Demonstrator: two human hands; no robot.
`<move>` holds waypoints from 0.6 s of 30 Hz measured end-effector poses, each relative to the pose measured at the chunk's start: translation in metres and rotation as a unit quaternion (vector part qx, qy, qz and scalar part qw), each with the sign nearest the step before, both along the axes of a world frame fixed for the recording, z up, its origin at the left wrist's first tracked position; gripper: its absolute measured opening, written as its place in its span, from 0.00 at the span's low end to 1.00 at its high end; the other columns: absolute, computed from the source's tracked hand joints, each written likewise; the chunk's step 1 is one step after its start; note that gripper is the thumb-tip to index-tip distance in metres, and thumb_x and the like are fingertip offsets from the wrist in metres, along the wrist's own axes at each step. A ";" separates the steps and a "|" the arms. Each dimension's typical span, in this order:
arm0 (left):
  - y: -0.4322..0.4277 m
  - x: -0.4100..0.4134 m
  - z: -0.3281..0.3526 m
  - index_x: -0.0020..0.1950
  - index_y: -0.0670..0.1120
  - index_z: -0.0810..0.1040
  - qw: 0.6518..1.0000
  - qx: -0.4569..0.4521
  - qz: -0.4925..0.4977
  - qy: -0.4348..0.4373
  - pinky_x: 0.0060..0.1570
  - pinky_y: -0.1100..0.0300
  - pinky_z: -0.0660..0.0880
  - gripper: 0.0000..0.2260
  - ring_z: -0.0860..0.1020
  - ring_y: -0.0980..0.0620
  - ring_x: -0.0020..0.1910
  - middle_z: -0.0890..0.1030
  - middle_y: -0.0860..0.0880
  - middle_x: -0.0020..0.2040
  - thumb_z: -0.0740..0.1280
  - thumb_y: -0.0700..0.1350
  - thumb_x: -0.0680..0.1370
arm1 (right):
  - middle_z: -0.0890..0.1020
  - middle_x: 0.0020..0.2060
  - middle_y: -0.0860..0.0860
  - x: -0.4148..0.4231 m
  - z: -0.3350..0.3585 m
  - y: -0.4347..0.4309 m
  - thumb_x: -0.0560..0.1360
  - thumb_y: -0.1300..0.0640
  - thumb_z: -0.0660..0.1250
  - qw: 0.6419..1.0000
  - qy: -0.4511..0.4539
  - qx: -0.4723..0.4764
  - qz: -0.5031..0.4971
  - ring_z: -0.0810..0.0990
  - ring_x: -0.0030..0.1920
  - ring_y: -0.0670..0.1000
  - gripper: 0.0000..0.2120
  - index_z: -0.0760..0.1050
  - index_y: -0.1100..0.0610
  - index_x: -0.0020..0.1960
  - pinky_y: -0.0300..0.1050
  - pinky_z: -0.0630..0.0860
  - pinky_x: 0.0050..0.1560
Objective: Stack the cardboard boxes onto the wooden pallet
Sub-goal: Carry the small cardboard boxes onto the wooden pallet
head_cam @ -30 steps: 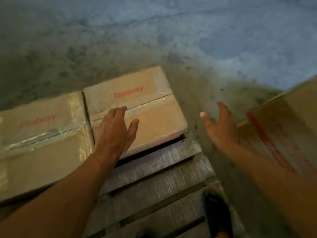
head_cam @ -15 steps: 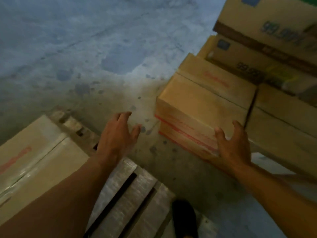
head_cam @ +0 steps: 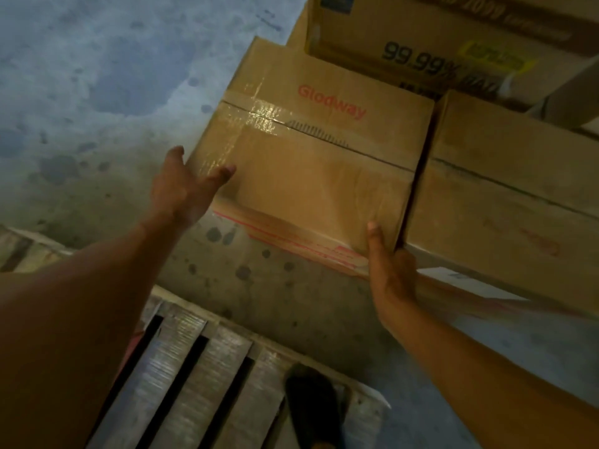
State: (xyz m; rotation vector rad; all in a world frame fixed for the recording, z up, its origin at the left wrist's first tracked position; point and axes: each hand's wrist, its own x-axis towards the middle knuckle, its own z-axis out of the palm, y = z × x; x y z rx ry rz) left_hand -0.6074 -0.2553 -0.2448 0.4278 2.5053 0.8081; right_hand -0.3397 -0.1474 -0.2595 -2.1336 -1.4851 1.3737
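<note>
Nearest: wooden pallet (head_cam: pixel 201 384), slats bare at this end, with a dark shoe (head_cam: pixel 312 406) planted on its edge. Beyond a strip of concrete floor (head_cam: pixel 275 286): Glodway box (head_cam: pixel 308 170), not yet on the pallet, set close against a neighbouring box (head_cam: pixel 505 196) on its right. Left hand (head_cam: pixel 184 189) spread at the box's near left corner, thumb laid over the taped top, fingers (head_cam: pixel 176 155) straight, nothing clasped. Right hand (head_cam: pixel 390 270) flat against the near right corner, fingers (head_cam: pixel 376 244) extended upward, likewise uncurled. Farthest: printed box (head_cam: pixel 437 43) marked 99.99%, behind and higher up.

Judged step: bracing for the lift. Judged hazards:
- slip of the left thumb on the glossy tape
- failure of a squeeze-only hold — palms flat, no purchase beneath
- right fingers pinched in the narrow gap against the neighbour
- buckling of the creased near face under pressure
- a stumble on the pallet's open slats during the carry
</note>
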 end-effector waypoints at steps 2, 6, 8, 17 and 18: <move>0.003 0.000 -0.010 0.70 0.44 0.71 0.998 0.041 0.033 -0.031 0.49 0.55 0.73 0.37 0.79 0.46 0.55 0.79 0.47 0.59 0.73 0.65 0.69 | 0.79 0.63 0.62 -0.002 -0.003 -0.001 0.77 0.35 0.62 1.000 0.011 0.010 -0.008 0.77 0.62 0.62 0.34 0.76 0.64 0.65 0.46 0.72 0.59; -0.001 -0.003 -0.018 0.66 0.44 0.75 0.994 0.064 0.085 -0.031 0.45 0.57 0.73 0.36 0.79 0.49 0.51 0.80 0.48 0.57 0.74 0.66 0.67 | 0.80 0.62 0.60 0.000 -0.009 -0.004 0.77 0.38 0.63 0.999 0.023 0.028 0.004 0.78 0.62 0.60 0.30 0.77 0.62 0.65 0.41 0.68 0.54; -0.009 -0.006 -0.018 0.65 0.44 0.77 0.993 0.067 0.079 -0.057 0.47 0.54 0.77 0.38 0.81 0.47 0.53 0.82 0.46 0.57 0.72 0.69 0.66 | 0.80 0.61 0.61 0.002 -0.010 -0.003 0.78 0.38 0.63 0.999 0.019 0.037 0.013 0.78 0.62 0.61 0.30 0.77 0.63 0.65 0.45 0.71 0.56; -0.091 0.057 0.000 0.73 0.57 0.70 0.950 0.180 0.120 -0.227 0.44 0.58 0.80 0.38 0.81 0.53 0.52 0.80 0.53 0.59 0.75 0.62 0.65 | 0.79 0.58 0.49 0.028 -0.014 0.005 0.74 0.36 0.66 0.988 0.127 0.032 0.081 0.77 0.55 0.50 0.26 0.72 0.48 0.67 0.44 0.75 0.55; -0.100 0.068 0.001 0.74 0.60 0.68 0.942 0.195 0.136 -0.236 0.48 0.53 0.79 0.38 0.80 0.51 0.55 0.78 0.53 0.61 0.76 0.61 0.65 | 0.79 0.56 0.46 0.032 -0.012 0.004 0.74 0.36 0.67 0.985 0.148 0.021 0.084 0.78 0.55 0.50 0.24 0.71 0.44 0.67 0.48 0.77 0.57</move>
